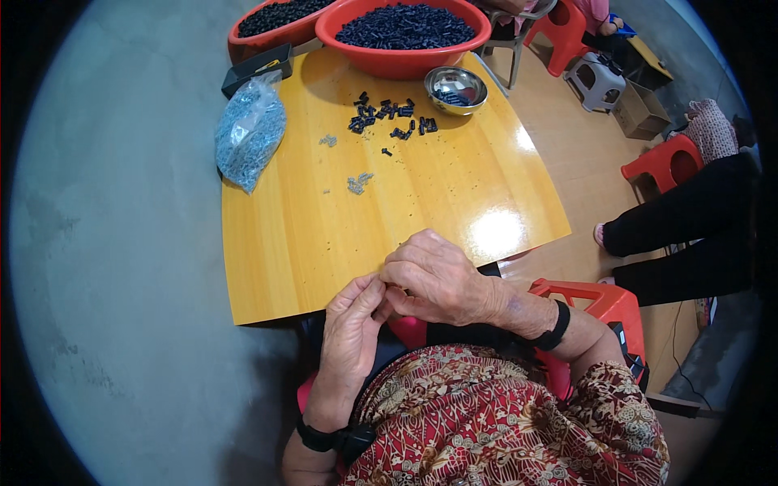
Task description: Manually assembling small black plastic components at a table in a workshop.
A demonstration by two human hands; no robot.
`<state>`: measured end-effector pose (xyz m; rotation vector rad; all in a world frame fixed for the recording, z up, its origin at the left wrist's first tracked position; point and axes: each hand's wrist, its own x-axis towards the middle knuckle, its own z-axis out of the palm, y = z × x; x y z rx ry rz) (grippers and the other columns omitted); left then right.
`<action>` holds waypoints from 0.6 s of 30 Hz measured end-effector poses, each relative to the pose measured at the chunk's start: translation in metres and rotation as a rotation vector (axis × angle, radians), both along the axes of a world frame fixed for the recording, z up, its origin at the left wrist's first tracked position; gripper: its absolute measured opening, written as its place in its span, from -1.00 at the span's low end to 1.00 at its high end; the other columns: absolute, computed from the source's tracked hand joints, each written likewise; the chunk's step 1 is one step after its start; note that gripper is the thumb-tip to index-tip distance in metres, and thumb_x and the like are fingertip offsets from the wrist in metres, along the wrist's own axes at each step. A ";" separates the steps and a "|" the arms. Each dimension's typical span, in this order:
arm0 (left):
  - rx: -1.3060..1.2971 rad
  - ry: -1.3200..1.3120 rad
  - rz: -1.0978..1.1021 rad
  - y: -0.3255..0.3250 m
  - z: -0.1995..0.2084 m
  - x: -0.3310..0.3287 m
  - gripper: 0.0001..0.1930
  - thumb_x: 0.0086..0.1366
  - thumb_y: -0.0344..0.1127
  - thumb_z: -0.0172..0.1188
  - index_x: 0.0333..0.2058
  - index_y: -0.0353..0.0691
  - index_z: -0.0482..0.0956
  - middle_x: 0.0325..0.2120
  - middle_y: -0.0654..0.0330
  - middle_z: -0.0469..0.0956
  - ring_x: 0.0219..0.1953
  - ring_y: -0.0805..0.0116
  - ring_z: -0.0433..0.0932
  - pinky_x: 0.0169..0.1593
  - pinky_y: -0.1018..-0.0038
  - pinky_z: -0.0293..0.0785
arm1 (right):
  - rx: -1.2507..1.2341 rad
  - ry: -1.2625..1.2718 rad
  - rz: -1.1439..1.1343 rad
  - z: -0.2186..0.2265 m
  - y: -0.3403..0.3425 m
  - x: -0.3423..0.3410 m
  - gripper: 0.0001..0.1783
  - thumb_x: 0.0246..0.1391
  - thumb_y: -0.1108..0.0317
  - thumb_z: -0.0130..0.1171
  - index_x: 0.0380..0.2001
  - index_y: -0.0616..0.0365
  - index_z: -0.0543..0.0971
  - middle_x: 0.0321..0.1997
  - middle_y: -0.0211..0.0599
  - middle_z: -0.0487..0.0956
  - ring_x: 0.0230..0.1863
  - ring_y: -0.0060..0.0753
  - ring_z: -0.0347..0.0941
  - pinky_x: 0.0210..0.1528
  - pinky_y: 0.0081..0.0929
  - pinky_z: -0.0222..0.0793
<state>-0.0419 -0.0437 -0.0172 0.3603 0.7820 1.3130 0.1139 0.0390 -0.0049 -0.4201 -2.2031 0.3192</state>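
Observation:
My left hand [354, 317] and my right hand [438, 279] meet at the near edge of the yellow wooden table [292, 267]. The fingertips of both are pinched together, and whatever they hold is too small or too hidden to make out. Farther off on the tabletop lie a small heap of tiny silvery metal pieces [359, 184] and a smaller cluster of the same kind [327, 140]. Beyond these are scattered small black plastic parts [369, 115], with one lone black part [386, 152] nearer to me.
At the far edge stand a red basin [324, 31] heaped with black parts and a second red tub [301, 34]. A metal bowl [456, 79], a black tray [258, 71] and a clear bag of metal pieces [251, 134] sit nearby. A person's legs [681, 231] and red stools [664, 164] are rightward.

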 end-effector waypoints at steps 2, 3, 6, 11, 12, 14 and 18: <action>0.028 0.177 -0.067 0.001 0.003 -0.003 -0.82 0.38 -0.30 0.07 -0.16 -0.25 0.53 -0.23 0.25 0.55 -0.12 0.47 0.48 0.02 0.45 0.37 | -0.002 -0.018 0.021 0.000 0.003 0.002 -0.71 -0.25 0.45 0.28 -0.38 0.20 0.46 -0.43 -0.28 0.45 -0.33 -0.24 0.44 -0.26 -0.36 0.34; 0.028 0.177 -0.067 0.002 0.001 -0.005 -0.82 0.38 -0.30 0.07 -0.16 -0.25 0.53 -0.23 0.25 0.55 -0.12 0.47 0.48 0.02 0.45 0.37 | -0.005 -0.036 0.044 0.001 0.004 0.002 -0.70 -0.25 0.45 0.28 -0.36 0.20 0.46 -0.42 -0.28 0.45 -0.33 -0.24 0.44 -0.26 -0.36 0.34; 0.056 0.263 -0.071 0.004 0.000 -0.007 -0.82 0.38 -0.30 0.07 -0.15 -0.25 0.53 -0.22 0.26 0.55 -0.13 0.47 0.49 0.02 0.45 0.38 | -0.025 -0.039 0.093 0.002 0.008 0.001 -0.70 -0.24 0.44 0.28 -0.35 0.18 0.45 -0.42 -0.29 0.44 -0.32 -0.24 0.43 -0.24 -0.36 0.34; -0.036 0.052 -0.005 0.001 -0.003 -0.001 -0.81 0.37 -0.29 0.08 -0.17 -0.26 0.55 -0.24 0.28 0.56 -0.15 0.49 0.50 0.01 0.47 0.38 | -0.082 -0.061 0.118 0.002 0.009 -0.001 -0.72 -0.23 0.44 0.28 -0.38 0.16 0.43 -0.43 -0.29 0.43 -0.33 -0.22 0.42 -0.23 -0.34 0.33; -0.034 0.052 -0.006 0.002 -0.002 -0.001 -0.81 0.37 -0.29 0.08 -0.17 -0.26 0.55 -0.24 0.28 0.56 -0.15 0.49 0.50 0.01 0.47 0.38 | -0.083 -0.056 0.117 0.001 0.010 -0.002 -0.73 -0.23 0.44 0.27 -0.39 0.15 0.43 -0.43 -0.28 0.42 -0.33 -0.21 0.41 -0.23 -0.33 0.33; 0.018 0.181 -0.043 0.004 0.000 -0.003 -0.81 0.36 -0.29 0.10 -0.16 -0.27 0.54 -0.25 0.28 0.56 -0.16 0.50 0.49 0.00 0.48 0.38 | -0.080 -0.059 0.122 0.003 0.011 -0.002 -0.73 -0.23 0.45 0.27 -0.39 0.15 0.43 -0.43 -0.27 0.42 -0.33 -0.20 0.41 -0.23 -0.32 0.32; 0.035 0.214 -0.059 0.006 0.002 -0.005 -0.81 0.36 -0.29 0.10 -0.17 -0.28 0.54 -0.25 0.27 0.55 -0.16 0.50 0.49 0.00 0.48 0.38 | -0.087 -0.086 0.157 0.009 0.015 -0.001 -0.75 -0.21 0.44 0.26 -0.40 0.15 0.43 -0.43 -0.26 0.43 -0.33 -0.19 0.42 -0.23 -0.31 0.32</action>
